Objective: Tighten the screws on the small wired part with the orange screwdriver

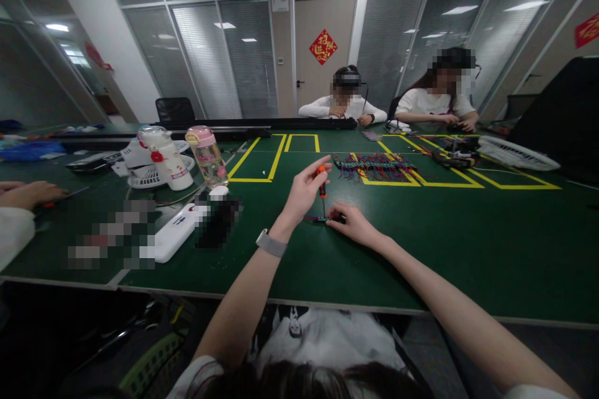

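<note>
My left hand (303, 192) is closed around a screwdriver (322, 189) with an orange and black handle. The tool stands almost upright, its shaft reaching down to a small green circuit board (320, 219) on the table. With bent fingers, my right hand (352, 222) grips the right end of that board and holds it against the green tabletop. Thin red and blue wires leave the board on its left side. Whether the tip sits in a screw is too small to tell. Beyond my hands lies a long row of similar boards (377, 166) with many red and blue wires.
Yellow tape (250, 180) marks rectangles on the table (421, 249). Left of me are a white flat case (175, 237), a pink-lidded bottle (206, 153) and a white bottle (171, 159). A co-worker's hand (35, 193) is at far left; two people sit opposite.
</note>
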`<state>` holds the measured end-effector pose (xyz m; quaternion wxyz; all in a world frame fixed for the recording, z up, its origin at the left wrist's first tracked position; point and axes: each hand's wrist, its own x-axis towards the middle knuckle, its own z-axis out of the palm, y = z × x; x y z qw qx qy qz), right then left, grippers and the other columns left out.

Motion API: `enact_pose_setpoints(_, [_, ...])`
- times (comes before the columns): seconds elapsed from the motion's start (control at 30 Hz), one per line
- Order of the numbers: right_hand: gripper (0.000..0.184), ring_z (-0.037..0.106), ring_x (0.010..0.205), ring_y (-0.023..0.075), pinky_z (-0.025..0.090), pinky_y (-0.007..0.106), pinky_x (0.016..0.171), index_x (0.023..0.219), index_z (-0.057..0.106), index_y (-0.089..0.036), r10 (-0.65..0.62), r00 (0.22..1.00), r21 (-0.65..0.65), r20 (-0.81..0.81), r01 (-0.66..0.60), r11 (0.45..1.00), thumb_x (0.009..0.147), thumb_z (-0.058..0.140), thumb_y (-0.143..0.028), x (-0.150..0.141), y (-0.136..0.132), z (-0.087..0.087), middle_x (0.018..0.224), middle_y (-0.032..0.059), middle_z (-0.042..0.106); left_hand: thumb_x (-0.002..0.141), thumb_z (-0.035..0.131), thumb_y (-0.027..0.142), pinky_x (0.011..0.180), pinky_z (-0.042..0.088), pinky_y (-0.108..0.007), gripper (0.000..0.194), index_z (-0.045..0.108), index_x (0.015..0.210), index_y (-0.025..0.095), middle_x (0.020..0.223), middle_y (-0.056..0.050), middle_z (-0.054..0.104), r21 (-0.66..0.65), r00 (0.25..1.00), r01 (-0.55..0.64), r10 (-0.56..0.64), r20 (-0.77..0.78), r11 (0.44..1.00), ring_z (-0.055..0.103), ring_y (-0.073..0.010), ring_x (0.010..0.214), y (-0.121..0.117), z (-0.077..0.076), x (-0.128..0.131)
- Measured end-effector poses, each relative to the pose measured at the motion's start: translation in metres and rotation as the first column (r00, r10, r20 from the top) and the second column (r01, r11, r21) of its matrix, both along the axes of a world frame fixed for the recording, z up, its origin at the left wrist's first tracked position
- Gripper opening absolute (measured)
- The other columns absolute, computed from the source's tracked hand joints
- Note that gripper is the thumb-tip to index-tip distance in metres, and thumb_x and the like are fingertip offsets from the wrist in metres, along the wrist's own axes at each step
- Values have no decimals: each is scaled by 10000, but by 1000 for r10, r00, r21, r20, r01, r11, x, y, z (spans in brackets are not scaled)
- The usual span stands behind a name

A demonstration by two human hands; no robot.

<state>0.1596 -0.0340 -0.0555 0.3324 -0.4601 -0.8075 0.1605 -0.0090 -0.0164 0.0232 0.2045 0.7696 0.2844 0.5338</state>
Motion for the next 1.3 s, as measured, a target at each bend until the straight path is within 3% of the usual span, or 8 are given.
enact_pose_setpoints(0.2, [64, 545, 720, 156, 432, 272, 658, 838, 616, -170, 1, 1000, -6, -8, -1, 1000, 780, 642, -179, 0, 0, -1, 782, 22, 590, 869, 585, 302, 857, 473, -343, 322, 605, 1176, 209, 972, -63, 610, 167, 935, -327, 344, -85, 930, 584, -193, 911, -7, 0, 0])
enact_pose_setpoints(0.4, [49, 548, 725, 163, 433, 278, 667, 829, 618, -168, -5, 1000, -9, 14, 5, 1000, 785, 637, -174, 0, -1, 2, 779, 26, 588, 941, 402, 190, 833, 500, -296, 344, 522, 1263, 198, 1079, -84, 635, 13, 998, 32, -33, 54, 999, 620, -159, 951, -3, -1, 3])
enact_pose_setpoints(0.57, [50, 551, 730, 166, 435, 283, 679, 829, 619, -165, -3, 1000, -11, 10, 3, 1000, 785, 638, -180, -1, -1, 3, 787, 29, 590, 885, 545, 269, 923, 455, -405, 335, 570, 1206, 177, 1064, -97, 619, 142, 925, -360, 373, -78, 922, 575, -235, 1023, -6, -2, 2])
enact_pose_setpoints(0.77, [48, 557, 728, 165, 439, 287, 682, 822, 617, -166, -1, 1000, -9, 7, 1, 1000, 779, 637, -172, 0, -1, 2, 797, 30, 592, 917, 442, 172, 821, 505, -296, 322, 561, 1214, 207, 1053, -68, 631, 33, 1000, -20, 20, 9, 999, 612, -160, 933, -6, 0, 3])
enact_pose_setpoints(0.9, [52, 556, 737, 167, 440, 285, 678, 824, 615, -170, -9, 1000, -8, 13, 9, 1000, 780, 641, -175, 0, -1, 1, 798, 30, 592, 829, 621, 252, 901, 462, -362, 267, 642, 1092, 210, 1006, -64, 592, 113, 948, -314, 317, -10, 943, 565, -205, 980, -6, 0, 2])
enact_pose_setpoints(1.07, [46, 550, 732, 162, 441, 281, 680, 822, 616, -168, -8, 1000, -14, 9, 8, 1000, 781, 637, -170, -1, -1, 2, 794, 29, 593, 922, 450, 193, 823, 494, -289, 376, 506, 1292, 229, 1062, -61, 618, 32, 1000, 13, -12, -12, 999, 614, -152, 928, -4, -1, 3])
enact_pose_setpoints(1.2, [53, 552, 735, 165, 438, 283, 682, 827, 614, -167, 3, 1000, -6, 9, -3, 1000, 779, 637, -169, -1, -2, 3, 783, 27, 591, 888, 552, 297, 826, 486, -330, 383, 542, 1259, 206, 1029, -77, 615, 165, 925, -331, 354, -137, 929, 604, -200, 919, -10, -1, 1])
enact_pose_setpoints(1.3, [51, 551, 735, 164, 439, 284, 684, 824, 613, -165, 4, 1000, -11, 5, -4, 1000, 777, 634, -167, -1, -1, 3, 791, 29, 592, 899, 530, 312, 875, 476, -353, 404, 523, 1278, 173, 1097, -105, 606, 159, 939, -304, 324, -119, 939, 591, -217, 990, -11, -1, 4])
